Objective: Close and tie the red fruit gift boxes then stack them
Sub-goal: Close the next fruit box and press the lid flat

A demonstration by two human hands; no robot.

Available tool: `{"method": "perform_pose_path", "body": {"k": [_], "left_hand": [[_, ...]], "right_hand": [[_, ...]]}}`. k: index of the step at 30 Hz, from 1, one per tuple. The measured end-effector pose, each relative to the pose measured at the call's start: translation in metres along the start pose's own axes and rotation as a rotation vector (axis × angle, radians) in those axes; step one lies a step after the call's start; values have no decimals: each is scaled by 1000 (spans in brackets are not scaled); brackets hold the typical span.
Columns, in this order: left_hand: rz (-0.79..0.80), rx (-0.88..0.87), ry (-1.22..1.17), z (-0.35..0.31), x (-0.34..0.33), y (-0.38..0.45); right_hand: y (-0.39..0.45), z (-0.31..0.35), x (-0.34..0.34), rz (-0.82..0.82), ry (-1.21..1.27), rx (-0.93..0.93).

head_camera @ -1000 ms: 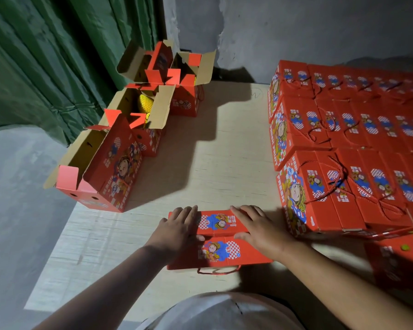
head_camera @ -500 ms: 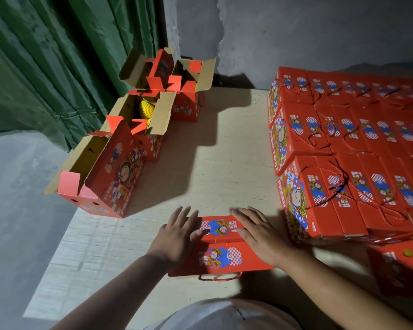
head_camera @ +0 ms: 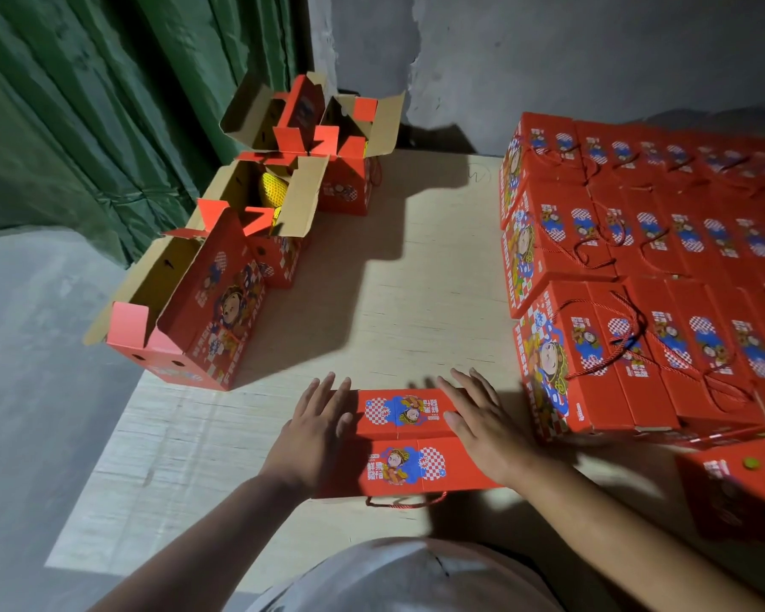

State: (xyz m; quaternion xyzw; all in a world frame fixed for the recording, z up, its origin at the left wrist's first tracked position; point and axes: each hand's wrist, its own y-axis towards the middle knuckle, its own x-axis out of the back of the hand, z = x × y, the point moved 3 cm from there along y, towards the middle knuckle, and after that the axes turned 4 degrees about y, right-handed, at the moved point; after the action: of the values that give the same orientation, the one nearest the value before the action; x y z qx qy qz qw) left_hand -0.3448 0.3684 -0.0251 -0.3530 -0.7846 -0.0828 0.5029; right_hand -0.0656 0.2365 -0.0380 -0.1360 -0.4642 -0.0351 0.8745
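Note:
A red fruit gift box (head_camera: pixel 409 443) stands near the front of the wooden table (head_camera: pixel 416 276), its two top flaps folded down flat. My left hand (head_camera: pixel 312 430) lies on the box's left end with fingers straight. My right hand (head_camera: pixel 482 424) presses flat on its right end. A red cord (head_camera: pixel 405 502) hangs loose at the box's near edge. Three open red boxes (head_camera: pixel 204 320) with raised flaps stand along the table's left side; the middle one (head_camera: pixel 274 201) shows a yellow netted fruit. A block of shut, tied red boxes (head_camera: pixel 645 267) fills the right side.
A green tarp (head_camera: pixel 85 103) hangs at the left and a grey wall (head_camera: pixel 570 50) stands behind. Another red box (head_camera: pixel 738 483) sits at the near right. Bare table surface lies between the open boxes and the stack.
The fingers of both hands have spread out straighter over the lid. The camera has tipped slightly, so everything sits a little lower in view.

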Motion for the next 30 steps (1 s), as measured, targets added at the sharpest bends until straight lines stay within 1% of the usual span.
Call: {"method": "perform_pose_path", "body": {"k": [7,17,25,30], "left_hand": [[24,-6,13,-3,0,-2],[42,21,10,-5,0,-5],[23,21,58,-3,-8,-6],[24,5,45,0,-11,-3]], "right_hand": [[-2,0,-3,-9,-56,20],[-2,-2,-7,-32,-66,26],[-3,-4,-12,-46,-142,32],[-1,-6,-14,-49,-135,28]]}}
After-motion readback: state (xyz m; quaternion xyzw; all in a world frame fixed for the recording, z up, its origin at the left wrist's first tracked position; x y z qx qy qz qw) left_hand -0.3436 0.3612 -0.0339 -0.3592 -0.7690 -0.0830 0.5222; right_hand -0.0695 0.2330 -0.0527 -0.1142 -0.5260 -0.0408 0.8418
